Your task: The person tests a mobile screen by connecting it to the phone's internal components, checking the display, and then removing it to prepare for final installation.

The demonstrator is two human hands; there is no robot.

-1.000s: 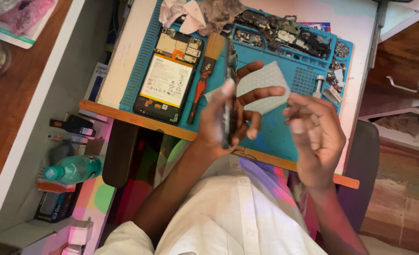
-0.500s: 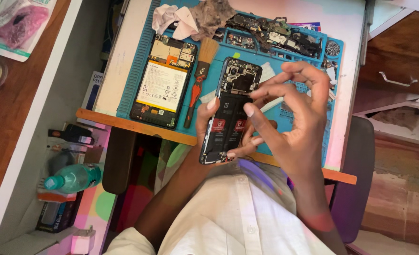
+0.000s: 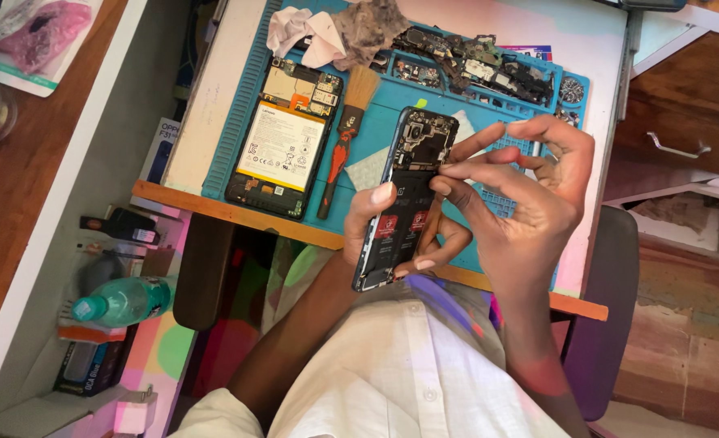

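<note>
While your right fingertips [image 3: 447,172] pinch down on the upper half of the opened phone [image 3: 406,195], thumb and forefinger are pressed close together on the edge of its board area, the other fingers fanned out above and clear of it. What sits between the tips is too small to tell. The phone sits mid-frame, tilted, inner side up toward you, camera end pointing to the top of the picture, lifted off the mat so the exposed board faces the head camera.

Your left hand [image 3: 392,231] cradles it from below: thumb laid flat across the left edge at mid-height, remaining fingers curled under and around the lower right side, nails showing. That grip likely steadies the body so the right hand can work finely. Your right hand [image 3: 530,203] arches over from the right of the frame, wrist bent, forearm running down to the lower right; the left forearm rises from bottom centre.

Outward: the blue work mat [image 3: 376,130] lies on the desk in the upper middle. On it, left of the hands, a second phone with its battery exposed [image 3: 282,150] lies flat; just beside it an orange-handled brush [image 3: 343,146]. Loose circuit parts [image 3: 473,69] crowd the mat's top trays, with crumpled cloths [image 3: 335,32] at the top. A green bottle [image 3: 120,300] lies at lower left, well apart.
</note>
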